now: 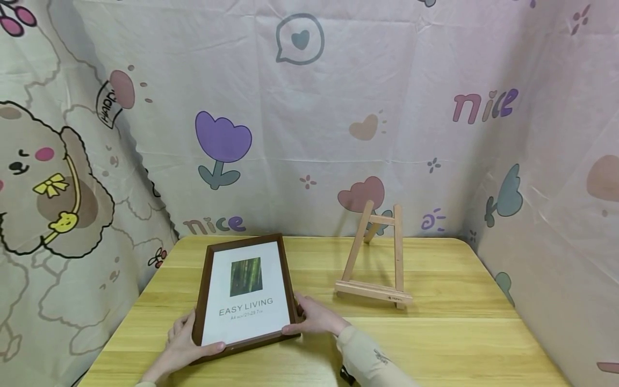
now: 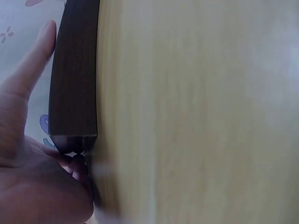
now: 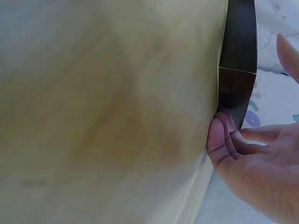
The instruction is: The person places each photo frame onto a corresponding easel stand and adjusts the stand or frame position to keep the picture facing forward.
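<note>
A picture frame (image 1: 249, 279) with a dark brown wooden border lies at the left of the table, slightly turned. Inside it a white sheet (image 1: 242, 333) reads "EASY LIVING" below a small green picture. My left hand (image 1: 182, 342) grips the lower left corner, thumb over the bottom border, fingers along the left side. At the lower right corner my right hand (image 1: 316, 317) holds the frame, its thumb at the front border. In the right wrist view its fingertips (image 3: 216, 135) curl at the bottom of the brown edge, against the table.
A small wooden easel (image 1: 372, 289) stands upright at the right of the table, apart from both hands. The light wood table (image 1: 450, 333) meets a printed cloth (image 1: 309, 107) hung behind it and on both sides. A dark object (image 1: 346, 375) shows beside the right sleeve.
</note>
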`<state>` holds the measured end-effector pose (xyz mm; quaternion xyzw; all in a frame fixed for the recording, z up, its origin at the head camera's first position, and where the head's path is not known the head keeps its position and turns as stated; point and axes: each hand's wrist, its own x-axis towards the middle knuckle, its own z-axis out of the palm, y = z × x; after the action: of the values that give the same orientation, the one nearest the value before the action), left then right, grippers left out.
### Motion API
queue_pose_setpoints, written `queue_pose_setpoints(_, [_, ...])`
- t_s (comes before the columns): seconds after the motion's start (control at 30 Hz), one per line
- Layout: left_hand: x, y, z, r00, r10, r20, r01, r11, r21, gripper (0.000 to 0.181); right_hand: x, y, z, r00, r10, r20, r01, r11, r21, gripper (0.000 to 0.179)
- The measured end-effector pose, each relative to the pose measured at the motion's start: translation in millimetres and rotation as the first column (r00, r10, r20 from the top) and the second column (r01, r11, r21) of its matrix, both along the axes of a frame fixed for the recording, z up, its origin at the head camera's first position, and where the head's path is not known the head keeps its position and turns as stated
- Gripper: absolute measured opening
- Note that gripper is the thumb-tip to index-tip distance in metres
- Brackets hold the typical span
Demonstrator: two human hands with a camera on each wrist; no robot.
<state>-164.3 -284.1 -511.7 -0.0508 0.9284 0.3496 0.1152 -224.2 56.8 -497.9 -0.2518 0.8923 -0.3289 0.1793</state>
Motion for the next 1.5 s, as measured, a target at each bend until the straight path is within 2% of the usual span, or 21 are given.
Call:
queue_pose_setpoints(0.27, [0.2, -8.3, 0.3, 0.999, -0.034, 0.036, 0.033, 0.999, 0.024, 0.135, -6.0, -6, 1.5, 0.999, 0.013, 0.041, -0.014, 1.000, 0.028, 0.111])
queue_pose_setpoints(0.47, [-0.6, -14.5, 0.5, 0.997, -0.054, 0.059, 0.050, 0.996, 0.077, 0.131, -8.6, -9, 3.4, 0.997, -0.008, 0.081, 0.006, 1.000, 0.025, 0.109])
queue_pose_setpoints(0.7, [0.0, -18.7, 0.0, 0.995, -0.068, 0.068, 0.061, 0.994, 0.094, 0.128, -9.8, -11, 2.0, 0.998, -0.005, 0.061, 0.004, 1.000, 0.024, 0.104])
queue_pose_setpoints(1.13, [2.5, -20.5, 2.2, 0.996, -0.062, 0.069, 0.053, 0.991, 0.126, 0.125, -6.6, -11, -1.4, 0.997, -0.056, 0.061, 0.055, 0.998, 0.018, 0.106])
queue_pose_setpoints(1.5, [5.9, -19.3, -0.7, 0.996, -0.051, 0.066, 0.040, 0.987, 0.158, 0.125, -1.4, -9, 0.8, 0.995, -0.083, 0.048, 0.082, 0.996, 0.031, 0.107])
